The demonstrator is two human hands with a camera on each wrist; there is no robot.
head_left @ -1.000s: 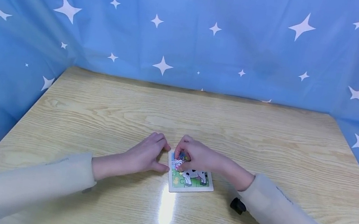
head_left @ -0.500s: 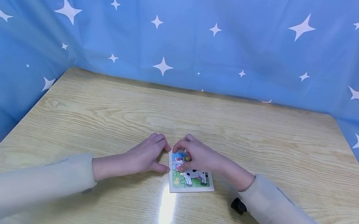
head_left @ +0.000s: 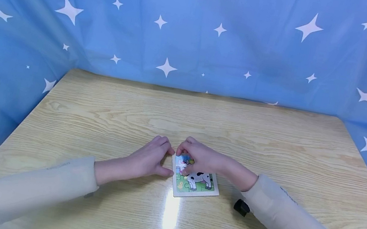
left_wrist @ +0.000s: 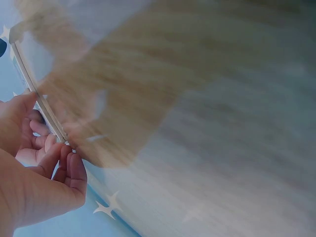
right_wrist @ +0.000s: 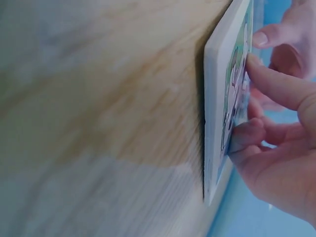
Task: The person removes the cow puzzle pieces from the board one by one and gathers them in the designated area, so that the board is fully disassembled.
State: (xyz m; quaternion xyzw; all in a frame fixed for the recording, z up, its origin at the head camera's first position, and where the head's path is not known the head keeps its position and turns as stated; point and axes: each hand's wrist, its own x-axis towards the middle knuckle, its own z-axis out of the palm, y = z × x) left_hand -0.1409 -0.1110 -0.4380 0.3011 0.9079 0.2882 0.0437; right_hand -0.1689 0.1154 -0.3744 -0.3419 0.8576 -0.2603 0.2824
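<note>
A small jigsaw puzzle (head_left: 198, 182) with a cartoon cow lies in a pale frame (head_left: 196, 194) on the table. My left hand (head_left: 147, 159) holds the frame at its left side, thumb on the edge and fingers by the far left corner. My right hand (head_left: 206, 160) reaches over the far part of the puzzle. Its thumb and fingers pinch the cow-head piece (head_left: 182, 163) in the far left area, where light glares off the surface. From the right wrist view, the frame (right_wrist: 211, 98) sits flat, fingertips on its picture side. Part of the picture is hidden under the right hand.
The light wood table (head_left: 125, 112) reflects a bright lamp spot in front of the puzzle. A small black object (head_left: 242, 207) is beside the right sleeve (head_left: 283, 218). Behind the table hangs a blue curtain (head_left: 196, 43) with white stars.
My right hand's fingers have shifted slightly left, to the frame's far left corner. The cow-head piece has changed its tilt and now catches glare. The left hand stays put.
</note>
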